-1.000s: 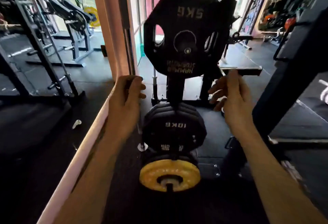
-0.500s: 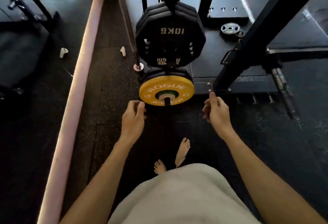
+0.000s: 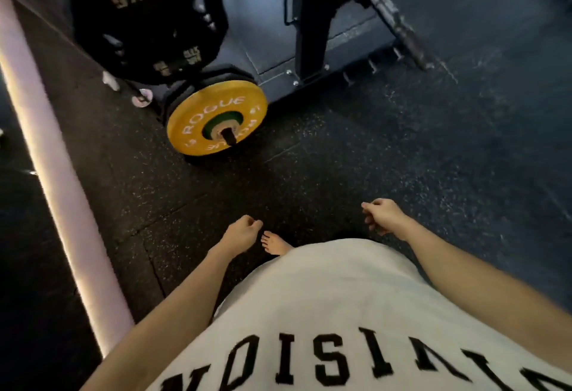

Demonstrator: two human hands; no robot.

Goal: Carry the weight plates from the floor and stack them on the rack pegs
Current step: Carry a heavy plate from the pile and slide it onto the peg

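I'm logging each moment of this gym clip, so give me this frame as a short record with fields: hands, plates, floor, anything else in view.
left hand: loosely curled, holds nothing
right hand: loosely curled, holds nothing
yellow plate: on the lowest peg, outermost, black plates behind it
10KG plate: black, on the peg above, outermost of its stack
rack upright: black post right of the plates
barbell: dark shaft slanting behind the upright
floor: black speckled rubber, no loose plate in view
bare foot: between the hands
pink ledge: along the left
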